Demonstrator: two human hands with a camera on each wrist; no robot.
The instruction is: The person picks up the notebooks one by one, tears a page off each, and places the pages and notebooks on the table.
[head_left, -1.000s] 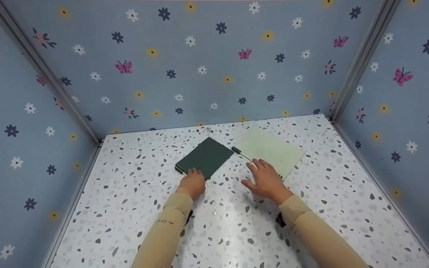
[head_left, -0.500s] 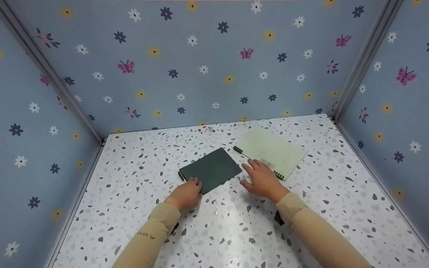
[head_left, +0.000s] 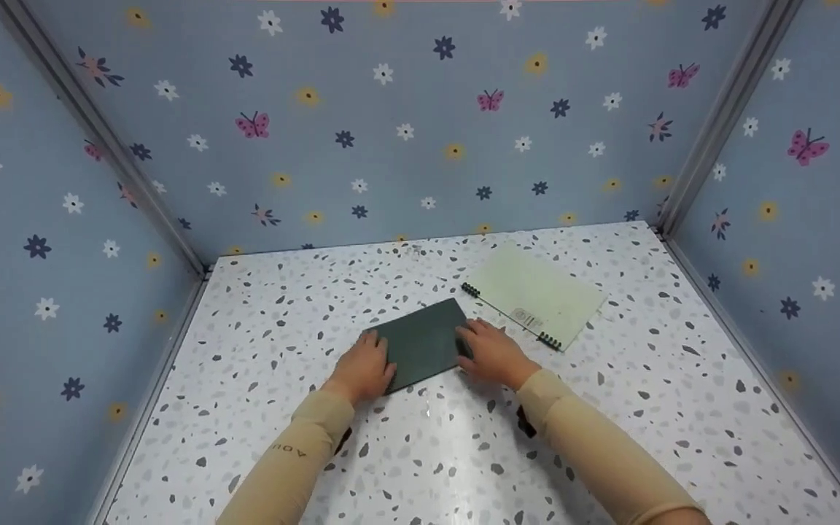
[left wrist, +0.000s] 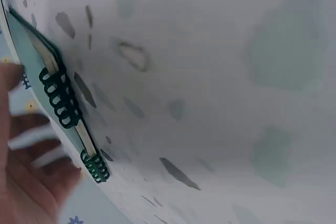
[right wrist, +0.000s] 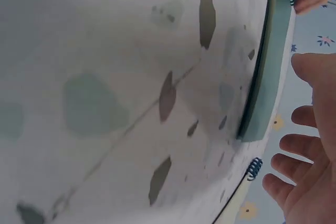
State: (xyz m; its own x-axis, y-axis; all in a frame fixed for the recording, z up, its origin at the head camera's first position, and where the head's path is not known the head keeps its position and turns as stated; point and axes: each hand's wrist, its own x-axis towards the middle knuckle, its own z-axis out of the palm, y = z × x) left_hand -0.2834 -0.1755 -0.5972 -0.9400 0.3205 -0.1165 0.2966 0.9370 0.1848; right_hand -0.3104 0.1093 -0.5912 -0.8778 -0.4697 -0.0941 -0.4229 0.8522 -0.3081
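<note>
A dark green spiral notebook lies closed and slightly slanted on the speckled tabletop. My left hand spans its left end, covering the coils in the head view. The left wrist view shows two groups of dark coils beside that hand's loosely spread fingers. At the opposite short edge is my right hand, its fingertips right at the cover. Seen from the right wrist, its fingers are extended and apart. Behind the right hand lies a pale cream spiral notebook.
The white speckled tabletop ends at a blue flowered back wall. Similar panels stand to the left and right, with grey metal strips at the corners.
The green notebook has turned clockwise and come nearer to me. My left hand moved round to its left end; my right hand left the cream notebook and moved left to the green one.
</note>
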